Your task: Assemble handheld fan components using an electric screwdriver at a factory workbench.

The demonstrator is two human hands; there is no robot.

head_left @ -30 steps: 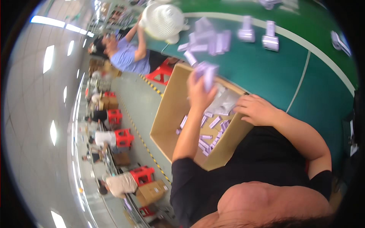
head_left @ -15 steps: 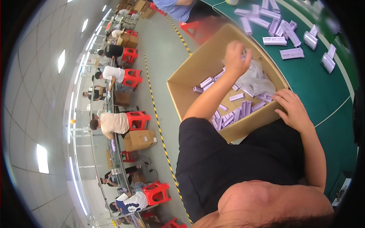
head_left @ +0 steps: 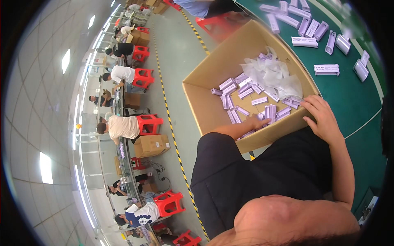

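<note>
- Lilac moulded pieces (head_left: 259, 101): a loose scatter on the floor of the cardboard box (head_left: 230, 53), thickest along the box's near edge and toward its left edge.
- My left hand (head_left: 251, 123) is down in the box just inside the near edge, fingers among the pieces; fingertips partly hidden, so I cannot tell if they close on one.
- My right hand (head_left: 324, 117) lies over the box's rim at its right corner, fingers and thumb apart, no piece in it.
- White plastic wrap (head_left: 271, 76), crumpled, against the box's right wall, on top of some pieces.
- Green table (head_left: 349, 102) beside the box: more pieces of the same lilac (head_left: 304, 42) strewn along its far end, one lying apart nearer the box's right corner.
- Two shiny rounded pieces (head_left: 342, 44) stand out toward the table's pale-lined edge.
- Progress, my judgement: partway. Pieces lie in both places, those in the box unstacked, pointing every way; final count not readable.
- Beyond the box's far corner: red stool (head_left: 221, 24), someone in blue; across the aisle, seated co-workers.
</note>
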